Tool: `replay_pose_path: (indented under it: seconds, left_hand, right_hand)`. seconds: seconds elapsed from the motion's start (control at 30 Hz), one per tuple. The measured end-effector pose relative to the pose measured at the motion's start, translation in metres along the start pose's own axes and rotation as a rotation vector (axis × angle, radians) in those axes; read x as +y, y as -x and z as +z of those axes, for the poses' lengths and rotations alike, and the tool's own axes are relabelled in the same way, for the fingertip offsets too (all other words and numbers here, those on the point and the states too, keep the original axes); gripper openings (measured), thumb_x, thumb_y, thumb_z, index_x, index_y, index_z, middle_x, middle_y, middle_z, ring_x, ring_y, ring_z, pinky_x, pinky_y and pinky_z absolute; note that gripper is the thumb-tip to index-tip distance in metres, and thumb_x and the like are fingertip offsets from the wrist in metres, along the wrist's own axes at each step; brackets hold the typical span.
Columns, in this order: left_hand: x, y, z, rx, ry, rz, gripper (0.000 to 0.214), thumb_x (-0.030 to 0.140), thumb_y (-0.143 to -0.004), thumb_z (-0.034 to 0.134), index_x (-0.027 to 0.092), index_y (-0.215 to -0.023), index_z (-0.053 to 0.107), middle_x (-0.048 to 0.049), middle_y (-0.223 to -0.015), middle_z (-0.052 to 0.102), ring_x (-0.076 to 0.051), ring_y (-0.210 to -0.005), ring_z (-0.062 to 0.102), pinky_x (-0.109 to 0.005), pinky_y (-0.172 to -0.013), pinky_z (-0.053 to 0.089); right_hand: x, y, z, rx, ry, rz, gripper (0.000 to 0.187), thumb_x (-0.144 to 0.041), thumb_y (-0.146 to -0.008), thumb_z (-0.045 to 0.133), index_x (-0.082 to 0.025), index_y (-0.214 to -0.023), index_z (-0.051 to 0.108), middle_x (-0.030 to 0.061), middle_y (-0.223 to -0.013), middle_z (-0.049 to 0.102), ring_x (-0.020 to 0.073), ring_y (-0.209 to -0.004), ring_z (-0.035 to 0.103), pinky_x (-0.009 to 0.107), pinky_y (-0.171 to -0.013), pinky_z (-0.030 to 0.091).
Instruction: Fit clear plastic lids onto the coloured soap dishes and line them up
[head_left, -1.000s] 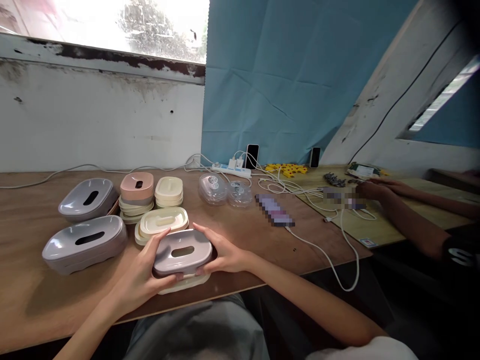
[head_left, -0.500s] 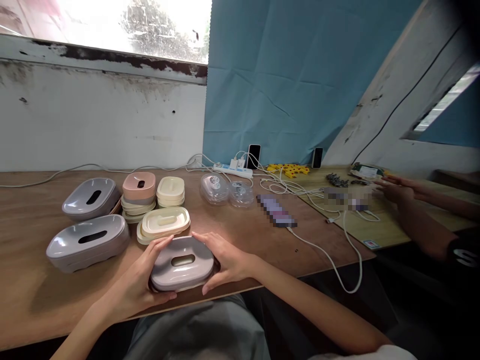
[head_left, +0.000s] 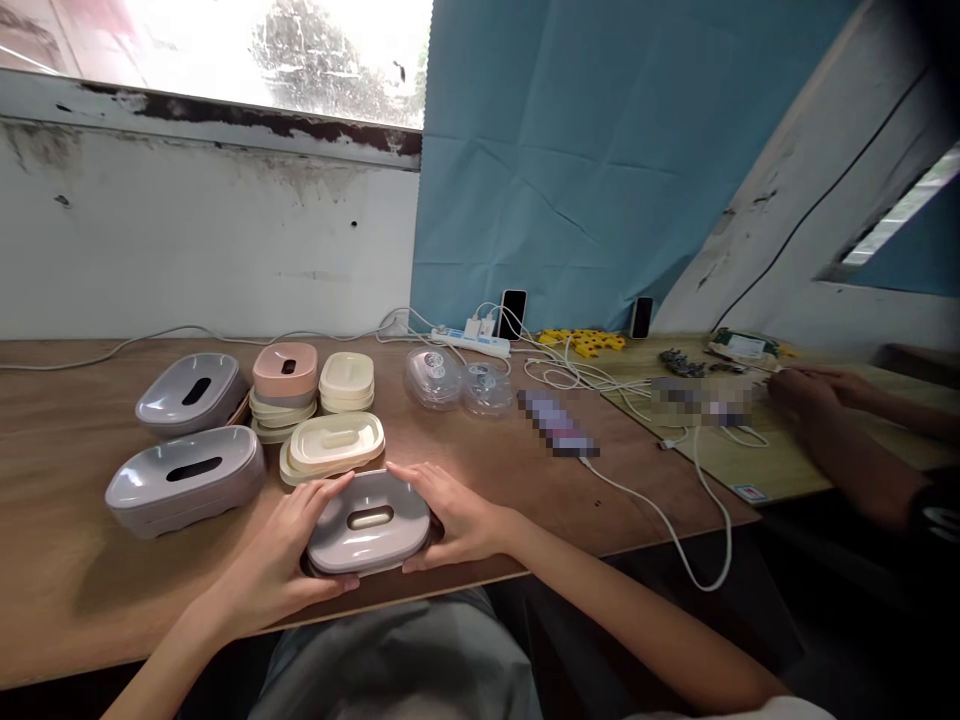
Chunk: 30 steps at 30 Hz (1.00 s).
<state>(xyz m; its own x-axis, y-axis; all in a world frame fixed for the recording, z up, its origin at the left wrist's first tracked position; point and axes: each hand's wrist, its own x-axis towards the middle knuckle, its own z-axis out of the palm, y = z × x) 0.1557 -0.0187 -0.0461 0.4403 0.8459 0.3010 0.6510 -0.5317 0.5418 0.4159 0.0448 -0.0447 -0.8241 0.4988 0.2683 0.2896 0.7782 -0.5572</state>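
At the table's front edge, a grey plastic tissue box [head_left: 405, 540] with an oval slot in its top is held between both hands. My left hand [head_left: 289, 545] wraps its left end, thumb along the front and fingers at the back. My right hand [head_left: 454, 520] grips the right end the same way. Just behind the box lie cream oval lids [head_left: 337, 440], stacked. To the left stand two more grey tissue boxes [head_left: 184, 480], one behind the other. A small pink-topped box [head_left: 285, 370] rests on stacked cream pieces, beside another cream stack [head_left: 346, 378].
Clear plastic containers [head_left: 433, 378] stand at the back middle, near a white power strip [head_left: 472, 341] with tangled cables. A blurred phone [head_left: 556, 422] on a charging cable lies to the right. Another person's hands [head_left: 806, 395] work at the adjoining yellowish table [head_left: 795, 470].
The view has shifted slightly, so things appear a little further right. Both hands keep their hold on the grey tissue box. The other person's hands have moved a little.
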Motion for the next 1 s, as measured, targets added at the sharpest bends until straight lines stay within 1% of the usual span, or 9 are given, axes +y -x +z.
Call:
replay_pose_path:
  seconds: [0.13, 0.27, 0.4, 0.57, 0.67, 0.8, 0.9, 1.0]
  left_hand:
    - [0.0001, 0.0000, 0.0005, 0.026, -0.037, -0.009, 0.079, 0.038, -0.073, 0.070, 0.029, -0.141, 0.031, -0.0083, -0.132, 0.049, -0.032, -0.117, 0.048, -0.041, -0.094, 0.043]
    - [-0.0003, 0.0003, 0.0004, 0.029, -0.050, -0.001, 0.086, 0.037, -0.070, 0.073, 0.031, -0.142, 0.027, -0.0066, -0.133, 0.049, -0.031, -0.116, 0.050, -0.041, -0.093, 0.044]
    - [0.0017, 0.0001, -0.0004, 0.031, -0.077, 0.006, 0.087, 0.034, -0.067, 0.074, 0.033, -0.141, 0.028, -0.0049, -0.130, 0.051, -0.031, -0.112, 0.051, -0.042, -0.090, 0.045]
    - [0.0053, 0.0000, -0.0010, 0.061, -0.110, 0.054, 0.084, 0.036, -0.064, 0.072, 0.032, -0.137, 0.032, -0.0033, -0.125, 0.054, -0.032, -0.107, 0.054, -0.043, -0.089, 0.046]
    - [0.0045, 0.0012, -0.0008, 0.040, -0.079, 0.059, 0.084, 0.034, -0.067, 0.071, 0.032, -0.140, 0.029, -0.0059, -0.130, 0.050, -0.033, -0.113, 0.051, -0.043, -0.092, 0.045]
    - [0.0019, 0.0032, -0.0004, 0.008, -0.015, 0.055, 0.081, 0.037, -0.073, 0.069, 0.031, -0.142, 0.027, -0.0078, -0.139, 0.043, -0.032, -0.122, 0.045, -0.042, -0.098, 0.041]
    - [0.0020, 0.0038, -0.0005, 0.007, 0.017, 0.024, 0.085, 0.037, -0.071, 0.071, 0.031, -0.143, 0.025, -0.0084, -0.138, 0.044, -0.032, -0.120, 0.047, -0.042, -0.098, 0.042]
    - [0.0043, 0.0031, -0.0016, 0.008, 0.048, 0.012, 0.088, 0.034, -0.070, 0.070, 0.031, -0.144, 0.023, -0.0092, -0.136, 0.045, -0.033, -0.118, 0.049, -0.045, -0.097, 0.042]
  right_hand:
    - [0.0022, -0.0005, 0.0003, -0.014, -0.035, 0.003, 0.110, -0.054, -0.064, 0.079, -0.017, -0.148, 0.019, 0.0168, -0.135, 0.042, 0.0323, -0.121, 0.042, 0.045, -0.103, 0.034]
    - [0.0033, -0.0013, 0.0010, -0.019, -0.061, 0.027, 0.116, -0.060, -0.059, 0.079, -0.013, -0.147, 0.021, 0.0167, -0.130, 0.045, 0.0324, -0.116, 0.043, 0.045, -0.101, 0.035]
    - [0.0024, -0.0020, 0.0020, 0.003, -0.053, -0.009, 0.113, -0.061, -0.058, 0.079, -0.011, -0.144, 0.026, 0.0169, -0.126, 0.048, 0.0315, -0.113, 0.045, 0.044, -0.100, 0.036]
    - [-0.0005, -0.0020, 0.0033, 0.038, -0.029, -0.038, 0.108, -0.057, -0.052, 0.083, -0.015, -0.138, 0.033, 0.0135, -0.119, 0.052, 0.0297, -0.107, 0.049, 0.043, -0.096, 0.039]
    - [-0.0015, -0.0013, 0.0045, 0.059, -0.076, -0.053, 0.108, -0.055, -0.052, 0.084, -0.016, -0.138, 0.031, 0.0142, -0.124, 0.049, 0.0291, -0.112, 0.048, 0.041, -0.098, 0.039]
    - [-0.0025, -0.0004, 0.0056, 0.045, -0.166, 0.011, 0.108, -0.052, -0.052, 0.085, -0.015, -0.137, 0.029, 0.0151, -0.128, 0.046, 0.0283, -0.116, 0.048, 0.039, -0.100, 0.039]
    - [-0.0041, -0.0003, 0.0054, 0.022, -0.217, 0.053, 0.108, -0.049, -0.050, 0.086, -0.015, -0.135, 0.030, 0.0145, -0.128, 0.046, 0.0281, -0.116, 0.050, 0.038, -0.098, 0.041]
    - [-0.0048, -0.0006, 0.0053, 0.026, -0.252, 0.054, 0.109, -0.048, -0.049, 0.088, -0.017, -0.135, 0.030, 0.0139, -0.128, 0.047, 0.0280, -0.116, 0.050, 0.038, -0.097, 0.042]
